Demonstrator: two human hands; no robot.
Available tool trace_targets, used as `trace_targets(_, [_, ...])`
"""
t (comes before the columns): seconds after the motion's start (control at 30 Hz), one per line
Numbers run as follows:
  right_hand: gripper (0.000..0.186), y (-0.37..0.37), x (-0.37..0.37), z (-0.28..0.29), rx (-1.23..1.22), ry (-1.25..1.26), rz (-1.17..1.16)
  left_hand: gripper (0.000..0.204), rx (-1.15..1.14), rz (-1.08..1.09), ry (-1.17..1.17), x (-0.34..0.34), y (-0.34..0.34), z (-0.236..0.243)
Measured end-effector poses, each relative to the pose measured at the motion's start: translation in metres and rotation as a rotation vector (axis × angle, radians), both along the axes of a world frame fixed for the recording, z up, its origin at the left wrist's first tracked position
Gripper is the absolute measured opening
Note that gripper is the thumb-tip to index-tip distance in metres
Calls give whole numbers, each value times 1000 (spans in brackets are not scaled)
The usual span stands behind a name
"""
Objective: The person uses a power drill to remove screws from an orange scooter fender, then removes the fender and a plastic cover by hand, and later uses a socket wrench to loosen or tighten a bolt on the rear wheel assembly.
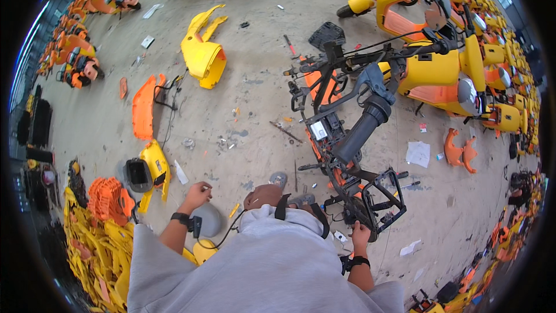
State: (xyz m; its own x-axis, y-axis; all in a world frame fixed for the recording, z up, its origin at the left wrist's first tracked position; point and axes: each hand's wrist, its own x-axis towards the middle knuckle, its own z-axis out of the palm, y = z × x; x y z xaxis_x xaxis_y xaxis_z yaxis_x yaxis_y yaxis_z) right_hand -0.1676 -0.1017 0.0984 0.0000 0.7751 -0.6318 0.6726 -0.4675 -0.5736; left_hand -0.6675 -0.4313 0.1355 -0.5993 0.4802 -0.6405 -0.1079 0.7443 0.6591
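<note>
Touching the black rear rack [396,213] of a stripped electric scooter frame [337,165], the right hand [360,233] sits between 4 and 5 o'clock with its fingers bent at the rack's near end; whether they grip it or merely rest there, I cannot tell. The frame spans the floor from 1 to 4 o'clock, its black rubber handlebar grip [365,128] at 3 o'clock. A black unit on the frame, just left of that grip, carries a white label [318,130] whose print is too small to read.

The left hand [198,195], at 8 o'clock, is bare and loosely curled, above a rounded grey shell [208,220] partly covered by the arm. Dark straps [186,220] circle both wrists.

At 3 o'clock, beyond the frame, lies a white paper sheet [418,154] with faint, illegible marks, then a pair of curved orange trim pieces [460,150]. A small white packet [147,41] toward 10 o'clock bears dark marks, also unreadable.

A yellow scooter body shell [204,57] lies between 10 and 11 o'clock, an orange panel [143,109] between 9 and 10. Stacked orange panels [105,198] and heaped yellow panels [101,255] fill the edge around 8 o'clock; yellow-and-orange scooters [428,71] crowd 2 o'clock
</note>
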Motion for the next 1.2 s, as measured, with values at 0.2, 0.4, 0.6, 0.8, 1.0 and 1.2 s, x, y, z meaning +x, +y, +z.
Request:
trace_targets(0.2, [26,-32,78,-115,232,-24,351,22,-97,486,8,59,-110,23])
trace_targets(0.4, [21,-6,26,-86,-187,110,108,26,-207,769,-171,169,-199,27])
trace_targets(0.6, [22,30,-38,-68,-59,262,-1,25,-375,956,-386,164,-197,36])
trace_targets(0.8, [36,13,-73,-67,127,51,147,22,-110,812,-296,23,-172,-15])
trace_targets(1.0, [24,-62,-79,-107,344,-193,380,20,-377,-170,-295,-141,-85,-146])
trace_targets(1.2, [20,-42,-162,-73,318,-56,421,24,159,-153,471,-241,28,-116])
